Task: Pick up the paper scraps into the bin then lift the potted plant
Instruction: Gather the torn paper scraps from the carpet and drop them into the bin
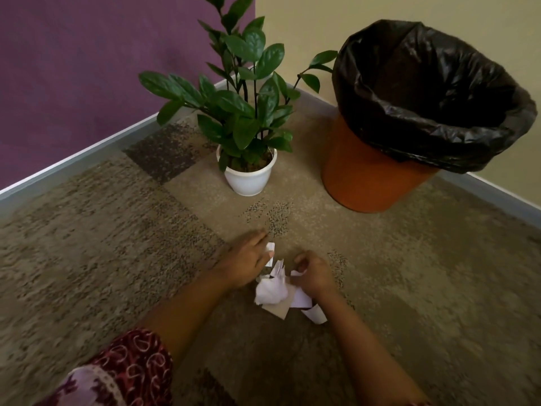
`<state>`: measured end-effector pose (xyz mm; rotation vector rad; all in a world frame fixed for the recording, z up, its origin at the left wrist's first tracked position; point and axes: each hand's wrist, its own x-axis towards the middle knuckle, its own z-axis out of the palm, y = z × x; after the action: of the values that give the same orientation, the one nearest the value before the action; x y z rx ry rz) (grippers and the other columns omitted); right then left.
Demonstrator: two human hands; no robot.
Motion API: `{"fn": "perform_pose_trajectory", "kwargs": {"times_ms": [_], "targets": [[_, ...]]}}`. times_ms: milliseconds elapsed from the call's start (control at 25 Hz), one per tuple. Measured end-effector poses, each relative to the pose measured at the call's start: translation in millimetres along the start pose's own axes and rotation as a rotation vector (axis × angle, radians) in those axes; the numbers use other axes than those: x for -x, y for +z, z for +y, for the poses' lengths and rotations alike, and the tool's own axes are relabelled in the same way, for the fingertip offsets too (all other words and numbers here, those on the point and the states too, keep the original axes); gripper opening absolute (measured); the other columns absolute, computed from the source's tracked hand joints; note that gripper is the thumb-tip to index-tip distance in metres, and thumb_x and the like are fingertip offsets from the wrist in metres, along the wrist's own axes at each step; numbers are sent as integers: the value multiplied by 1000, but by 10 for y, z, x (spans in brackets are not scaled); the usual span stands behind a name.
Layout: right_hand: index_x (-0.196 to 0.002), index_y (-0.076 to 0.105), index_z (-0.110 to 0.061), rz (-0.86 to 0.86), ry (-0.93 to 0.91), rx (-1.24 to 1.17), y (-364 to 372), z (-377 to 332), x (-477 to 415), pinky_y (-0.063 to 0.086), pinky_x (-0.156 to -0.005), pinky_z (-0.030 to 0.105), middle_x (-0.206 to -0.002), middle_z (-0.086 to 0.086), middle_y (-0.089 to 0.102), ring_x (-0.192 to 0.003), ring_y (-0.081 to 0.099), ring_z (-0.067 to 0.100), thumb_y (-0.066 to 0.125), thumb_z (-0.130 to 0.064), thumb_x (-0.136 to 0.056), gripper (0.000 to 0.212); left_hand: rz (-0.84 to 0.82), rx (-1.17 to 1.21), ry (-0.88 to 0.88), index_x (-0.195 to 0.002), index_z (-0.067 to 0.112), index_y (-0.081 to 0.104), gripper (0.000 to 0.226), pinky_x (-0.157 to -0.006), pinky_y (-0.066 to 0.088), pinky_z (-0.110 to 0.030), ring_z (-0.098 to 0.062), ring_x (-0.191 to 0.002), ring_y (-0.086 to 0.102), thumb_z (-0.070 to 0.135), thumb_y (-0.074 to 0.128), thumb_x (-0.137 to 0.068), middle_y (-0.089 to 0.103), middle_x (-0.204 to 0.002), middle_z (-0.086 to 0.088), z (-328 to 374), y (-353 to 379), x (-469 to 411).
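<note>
Paper scraps (273,291) are gathered on the carpet (117,244), pinched by the left hand (248,260) and right hand (314,273), for the bin (380,177).

A patterned beige and brown carpet (117,244) is spread across the floor. Beyond the carpet, a purple wall (73,68) and a cream wall (307,30) are joined at 1 corner. A grey skirting board (73,159) is fixed where the purple wall meets the carpet.

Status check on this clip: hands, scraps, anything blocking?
Left hand and right hand down on the scraps, gathering on the carpet. Grip unclear. Bin and plant untouched. Nothing in the way.
</note>
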<state>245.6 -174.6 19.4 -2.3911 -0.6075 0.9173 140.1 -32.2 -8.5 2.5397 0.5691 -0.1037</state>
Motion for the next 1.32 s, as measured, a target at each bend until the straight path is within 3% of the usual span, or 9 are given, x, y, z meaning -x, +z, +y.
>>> {"fn": "perform_pose_trajectory", "kwargs": {"times_ms": [80,280,440,600,800,960,1120,1240,1320], "targets": [[-114,62,-7,58,-24,-89,-25,-58,-21,39,-73,20,-112,13,66,-99,62,22,70,-5,-81,34,-60,54,26,-149,14,29,54,-116,22,-29,-17,-144,25,37,36,-101,26,-157,-1,4,26,168],[-121,64,-13,372,-150,-154,-148,-168,-2,49,-88,29,-117,11,68,-106,64,26,63,-5,-86,36,-96,-27,58,-148,36,23,79,-111,28,-36,-15,-144,24,73,42,-81,24,-157,8,115,75,378],[-113,68,-17,486,-338,243,-218,28,109,54,-79,35,-112,6,70,-99,65,26,51,-5,-90,31,-190,-219,110,-150,40,9,83,-119,16,-48,-27,-148,5,62,53,-83,11,-160,3,284,218,325],[-123,59,-27,311,-449,647,-252,355,239,51,-71,32,-131,-6,56,-101,65,23,46,-17,-94,33,-155,-273,105,-148,32,29,59,-121,17,-39,-25,-148,10,40,50,-94,17,-160,-2,379,240,274],[-136,45,-27,-25,-668,716,-227,651,355,44,-92,32,-130,0,48,-116,46,16,34,-44,-97,44,-167,-469,142,-144,16,34,44,-107,40,-40,-26,-144,26,16,31,-101,26,-155,-13,520,226,273],[-134,44,-23,-134,-677,810,-187,794,434,37,-98,30,-133,2,43,-120,41,18,34,-53,-96,50,-149,-515,167,-134,9,45,37,-87,50,-40,-30,-115,59,10,41,-97,48,-138,-14,530,89,285],[-121,56,-10,-4,-570,451,-200,677,394,39,-92,26,-124,10,53,-112,52,22,41,-29,-100,32,120,-66,-80,-110,7,67,24,-79,53,-34,-25,-90,69,13,50,-94,71,-102,-13,500,-94,211],[-121,60,-5,230,-405,152,-204,382,213,39,-87,24,-119,15,59,-107,57,26,46,-17,-99,28,458,361,-393,-107,3,72,22,-74,58,-35,-28,-83,71,9,61,-89,75,-95,-17,438,-261,163],[-126,57,-6,319,-323,37,-172,114,67,37,-86,22,-123,19,56,-109,56,28,42,-12,-99,31,513,605,-548,-104,1,74,21,-73,59,-38,-30,-77,71,6,64,-85,74,-92,-18,350,-374,108]]}}
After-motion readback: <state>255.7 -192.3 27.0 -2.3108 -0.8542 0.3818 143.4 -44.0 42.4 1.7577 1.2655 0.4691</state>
